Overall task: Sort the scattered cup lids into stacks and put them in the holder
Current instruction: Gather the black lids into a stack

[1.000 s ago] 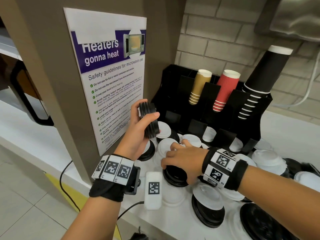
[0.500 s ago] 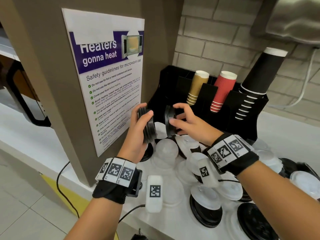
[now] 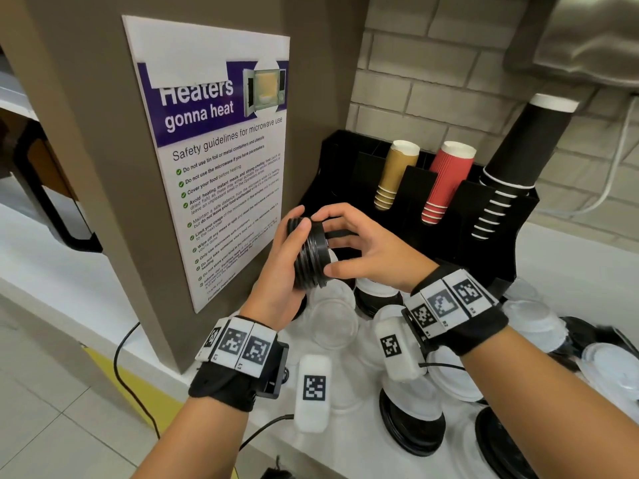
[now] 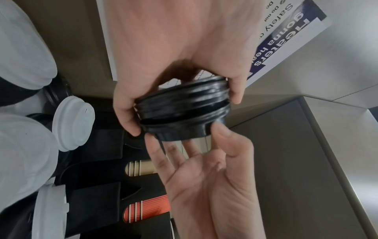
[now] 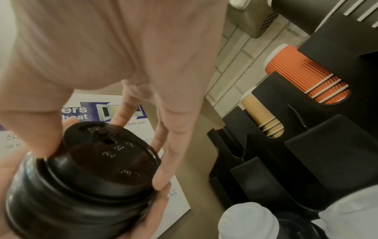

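Note:
My left hand (image 3: pixel 301 243) grips a stack of black lids (image 3: pixel 309 257) on its side, in the air in front of the black holder (image 3: pixel 415 181). My right hand (image 3: pixel 326 243) pinches the outermost black lid (image 5: pixel 106 155) by its rim with thumb and fingers, and the lid sits against the end of the stack (image 4: pixel 184 105). Below my hands, scattered white lids (image 3: pixel 332 323) and black lids (image 3: pixel 411 430) cover the white counter. The holder's lower front slots are largely hidden behind my hands.
The holder's upper slots carry gold cups (image 3: pixel 394 174), red cups (image 3: pixel 446 181) and tall black cups (image 3: pixel 518 157). A brown pillar with a poster (image 3: pixel 221 160) stands close on the left. A black cable (image 3: pixel 128 357) hangs over the counter's front edge.
My right hand took a black lid from the counter, lifted it and brought it left against the stack in my left hand. The left hand stayed raised, lowering only slightly.

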{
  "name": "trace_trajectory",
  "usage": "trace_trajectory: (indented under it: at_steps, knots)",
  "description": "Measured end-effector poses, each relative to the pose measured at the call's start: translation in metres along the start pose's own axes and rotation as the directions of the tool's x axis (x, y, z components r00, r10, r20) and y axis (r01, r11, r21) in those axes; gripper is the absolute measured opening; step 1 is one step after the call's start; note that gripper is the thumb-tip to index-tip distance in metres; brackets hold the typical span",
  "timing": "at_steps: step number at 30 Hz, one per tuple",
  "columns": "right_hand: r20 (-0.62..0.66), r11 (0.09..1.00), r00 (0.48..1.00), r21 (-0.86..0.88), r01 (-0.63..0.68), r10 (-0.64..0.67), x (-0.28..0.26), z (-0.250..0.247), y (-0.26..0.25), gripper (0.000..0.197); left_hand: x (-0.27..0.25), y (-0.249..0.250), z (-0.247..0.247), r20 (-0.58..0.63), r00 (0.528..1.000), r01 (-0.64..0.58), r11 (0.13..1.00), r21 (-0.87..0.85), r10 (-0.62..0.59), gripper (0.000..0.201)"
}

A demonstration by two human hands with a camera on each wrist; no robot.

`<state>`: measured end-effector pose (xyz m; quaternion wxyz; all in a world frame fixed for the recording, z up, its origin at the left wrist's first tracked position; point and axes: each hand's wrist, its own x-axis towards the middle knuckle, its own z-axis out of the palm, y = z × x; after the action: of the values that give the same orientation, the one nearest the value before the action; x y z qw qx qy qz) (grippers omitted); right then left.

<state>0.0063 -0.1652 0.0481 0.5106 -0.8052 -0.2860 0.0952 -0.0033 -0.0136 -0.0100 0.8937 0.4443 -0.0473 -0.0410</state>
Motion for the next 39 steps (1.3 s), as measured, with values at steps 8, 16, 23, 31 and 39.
trace_trajectory:
  at_steps: [8, 16, 23, 31, 39]
  knots:
    - [0.034, 1.0, 0.999, 0.006, 0.02, -0.02, 0.006, 0.0, 0.005, 0.055, -0.002, 0.002, -0.004, -0.004, 1.0, -0.007, 0.999, 0.032, 0.007, 0.05]
    - [0.147, 0.746, 0.94, -0.651, -0.143, 0.308, 0.051, 0.025, 0.034, 0.038, -0.005, 0.022, -0.02, -0.066, 0.987, -0.133, 0.981, 0.14, 0.144, 0.029]
    - [0.11, 0.596, 0.928, -0.792, -0.134, 0.355, 0.072, 0.071, 0.042, 0.068, -0.008, 0.027, -0.022, -0.034, 0.989, -0.136, 0.976, 0.172, 0.144, 0.036]
    - [0.096, 0.556, 0.926, -0.82, -0.135, 0.365, 0.082, 0.088, 0.045, 0.052, -0.01, 0.032, -0.028, -0.048, 0.988, -0.136, 0.972, 0.192, 0.148, 0.032]
    - [0.156, 0.579, 0.835, -0.785, -0.22, 0.528, 0.067, 0.017, 0.023, 0.062, -0.007, 0.036, -0.027, -0.047, 0.986, -0.148, 0.97, 0.194, 0.159, 0.038]
